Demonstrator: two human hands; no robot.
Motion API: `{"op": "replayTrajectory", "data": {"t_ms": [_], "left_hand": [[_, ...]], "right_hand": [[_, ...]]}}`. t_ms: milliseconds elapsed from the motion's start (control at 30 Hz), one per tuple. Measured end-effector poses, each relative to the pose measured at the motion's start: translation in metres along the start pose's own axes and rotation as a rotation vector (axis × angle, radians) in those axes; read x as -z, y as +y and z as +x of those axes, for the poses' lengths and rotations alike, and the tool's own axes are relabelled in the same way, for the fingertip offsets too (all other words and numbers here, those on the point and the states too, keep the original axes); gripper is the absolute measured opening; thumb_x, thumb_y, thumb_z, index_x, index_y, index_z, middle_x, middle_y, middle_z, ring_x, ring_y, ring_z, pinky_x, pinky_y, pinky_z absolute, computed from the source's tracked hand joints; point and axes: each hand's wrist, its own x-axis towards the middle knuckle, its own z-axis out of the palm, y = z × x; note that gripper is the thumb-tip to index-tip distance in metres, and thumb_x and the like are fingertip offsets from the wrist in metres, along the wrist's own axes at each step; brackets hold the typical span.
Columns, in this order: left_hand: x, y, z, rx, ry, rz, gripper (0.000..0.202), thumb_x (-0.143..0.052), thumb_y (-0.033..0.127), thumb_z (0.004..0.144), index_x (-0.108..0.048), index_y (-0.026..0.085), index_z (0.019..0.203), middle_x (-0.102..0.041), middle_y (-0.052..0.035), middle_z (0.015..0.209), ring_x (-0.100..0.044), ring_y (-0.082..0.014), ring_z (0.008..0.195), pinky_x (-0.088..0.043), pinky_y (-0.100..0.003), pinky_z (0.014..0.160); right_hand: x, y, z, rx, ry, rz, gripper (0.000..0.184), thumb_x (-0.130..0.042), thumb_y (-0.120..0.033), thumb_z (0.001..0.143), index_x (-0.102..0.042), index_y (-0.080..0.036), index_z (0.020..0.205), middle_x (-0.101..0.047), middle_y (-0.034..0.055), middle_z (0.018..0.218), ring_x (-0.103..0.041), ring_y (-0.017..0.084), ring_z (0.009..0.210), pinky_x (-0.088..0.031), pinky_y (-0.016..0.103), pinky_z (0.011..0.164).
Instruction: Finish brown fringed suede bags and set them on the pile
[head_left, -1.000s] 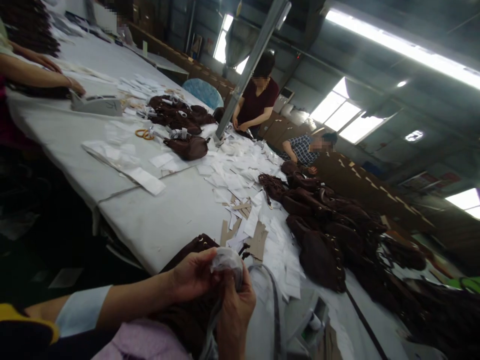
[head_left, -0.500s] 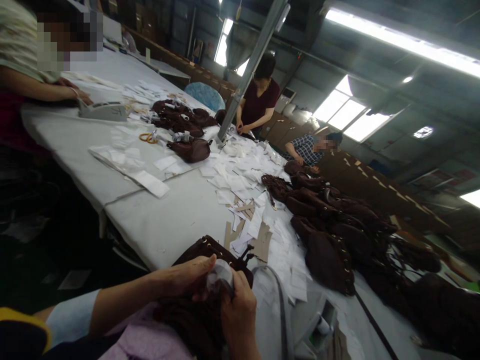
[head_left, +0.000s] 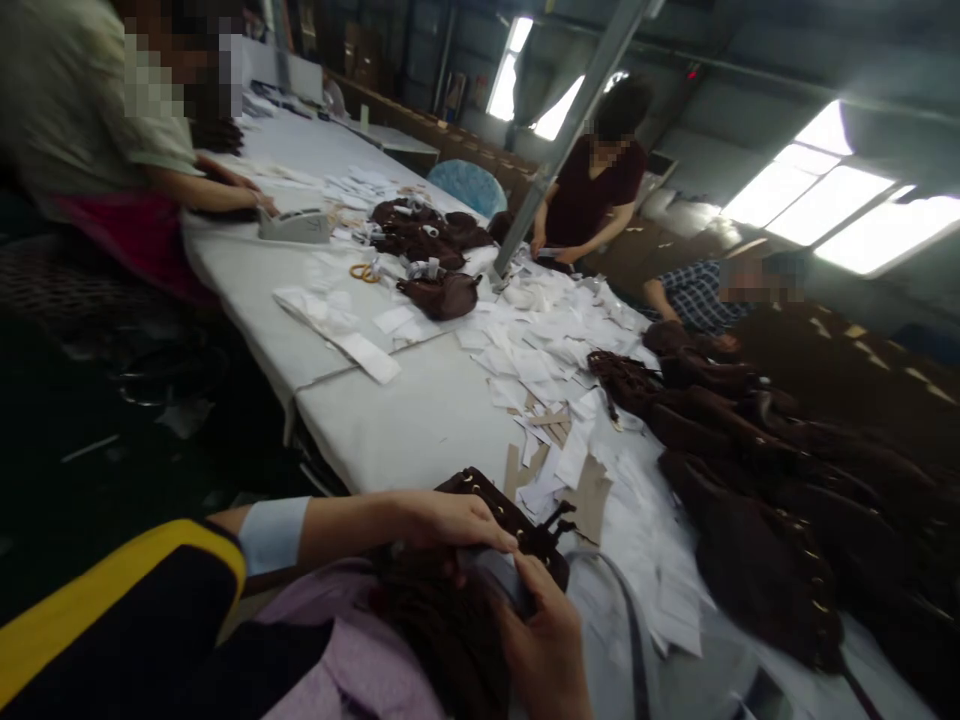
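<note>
A dark brown bag (head_left: pixel 536 545) with gold eyelets and a tasselled drawstring lies at the near table edge, partly over my lap. Brown fringe (head_left: pixel 442 620) hangs from it below my hands. Between my hands is a greyish, shiny wrapped piece (head_left: pixel 495 572), blurred and partly covered by fingers; what it wraps I cannot make out. My left hand (head_left: pixel 469 525) grips it from the far left side, thumb on top. Around its right side closes my right hand (head_left: pixel 547 625), thumb pointing towards the left thumb.
White paper scraps and brown card strips (head_left: pixel 555 425) litter the white table (head_left: pixel 390 430). Many brown bags (head_left: pixel 750 560) are piled on the right, others (head_left: pixel 439 295) farther back. A metal post (head_left: pixel 555 150) rises mid-table. A grey tape dispenser (head_left: pixel 296 226) stands near a co-worker; two more people work opposite.
The view has swung left, so the scene sits farther right. My thumbs have come closer together over the wrapped piece, which is now more covered and lies flatter.
</note>
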Motion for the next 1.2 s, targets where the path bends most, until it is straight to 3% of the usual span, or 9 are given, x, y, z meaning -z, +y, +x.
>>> {"op": "replayTrajectory", "data": {"t_ms": [133,233,367,500,633,767,867,1000,1200], "left_hand": [[0.011,0.000,0.010,0.078,-0.218,-0.084,0.023,-0.067,0.033,0.074,-0.066,0.014,0.060,-0.054,0.0005,0.046,-0.047,-0.0123,0.035,-0.042,-0.024,0.038],[0.016,-0.009,0.022,0.186,-0.262,-0.195,0.018,-0.073,0.024,0.068,-0.063,0.015,0.055,-0.055,0.0000,0.046,-0.052,-0.0157,0.039,-0.046,-0.028,0.041],[0.014,-0.024,0.032,0.155,-0.314,-0.287,0.025,-0.074,0.035,0.069,-0.064,0.015,0.059,-0.058,-0.0011,0.051,-0.056,-0.0165,0.047,-0.050,-0.029,0.048],[0.008,-0.031,0.027,0.050,-0.252,-0.402,0.033,-0.080,0.044,0.061,-0.069,0.015,0.072,-0.065,-0.0008,0.062,-0.057,-0.0139,0.053,-0.050,-0.027,0.056],[0.006,-0.033,0.018,-0.022,-0.197,-0.394,0.033,-0.080,0.035,0.062,-0.073,0.015,0.087,-0.070,-0.0018,0.078,-0.060,-0.0117,0.061,-0.048,-0.024,0.064],[0.012,-0.029,0.013,-0.074,-0.157,-0.147,0.013,-0.073,0.028,0.068,-0.072,0.017,0.075,-0.067,0.0011,0.069,-0.057,-0.0110,0.060,-0.045,-0.020,0.060],[0.016,-0.020,0.005,-0.057,-0.240,0.048,0.013,-0.073,0.031,0.070,-0.072,0.018,0.072,-0.063,0.0022,0.063,-0.056,-0.0119,0.056,-0.043,-0.020,0.054],[0.017,-0.011,-0.007,0.001,-0.473,-0.032,0.030,-0.071,0.045,0.073,-0.070,0.021,0.090,-0.065,0.0002,0.068,-0.060,-0.0167,0.055,-0.045,-0.026,0.052],[0.016,-0.015,-0.007,-0.024,-0.451,-0.166,0.039,-0.064,0.057,0.074,-0.065,0.021,0.090,-0.064,-0.0016,0.070,-0.060,-0.0176,0.054,-0.045,-0.028,0.053]], "right_hand": [[0.003,0.018,0.000,-0.034,-0.064,-0.022,0.030,-0.063,-0.039,0.077,-0.070,-0.021,0.099,-0.073,0.0058,0.088,-0.068,0.019,0.076,-0.053,0.024,0.066],[-0.002,0.032,-0.001,0.023,-0.048,-0.124,0.040,-0.063,-0.043,0.076,-0.068,-0.019,0.108,-0.073,0.0088,0.093,-0.069,0.022,0.081,-0.054,0.027,0.069],[-0.013,0.033,-0.005,0.012,0.168,-0.268,0.052,-0.055,-0.045,0.080,-0.061,-0.012,0.120,-0.071,0.0155,0.102,-0.069,0.026,0.085,-0.054,0.030,0.071],[-0.024,0.023,-0.013,-0.117,0.292,-0.294,0.065,-0.059,-0.042,0.078,-0.048,-0.013,0.135,-0.073,0.0114,0.096,-0.071,0.024,0.077,-0.054,0.027,0.061],[-0.025,0.014,-0.018,-0.079,0.200,-0.170,0.064,-0.059,-0.032,0.077,-0.044,-0.013,0.137,-0.073,0.0094,0.100,-0.071,0.021,0.080,-0.054,0.024,0.062],[-0.009,0.006,-0.013,0.063,0.012,-0.100,0.049,-0.056,-0.016,0.073,-0.058,-0.018,0.122,-0.069,0.0079,0.104,-0.067,0.019,0.091,-0.053,0.024,0.075],[0.007,0.002,-0.005,0.088,-0.095,-0.141,0.038,-0.054,-0.012,0.071,-0.067,-0.021,0.106,-0.067,0.0035,0.086,-0.064,0.016,0.076,-0.049,0.022,0.066],[0.013,0.005,-0.001,0.054,-0.138,-0.139,0.027,-0.053,-0.015,0.073,-0.067,-0.020,0.096,-0.065,0.0023,0.079,-0.061,0.015,0.070,-0.044,0.022,0.061],[-0.001,0.012,-0.008,-0.030,-0.094,-0.219,0.016,-0.046,-0.028,0.083,-0.059,-0.018,0.079,-0.063,0.0018,0.068,-0.057,0.015,0.062,-0.037,0.024,0.057]]}}
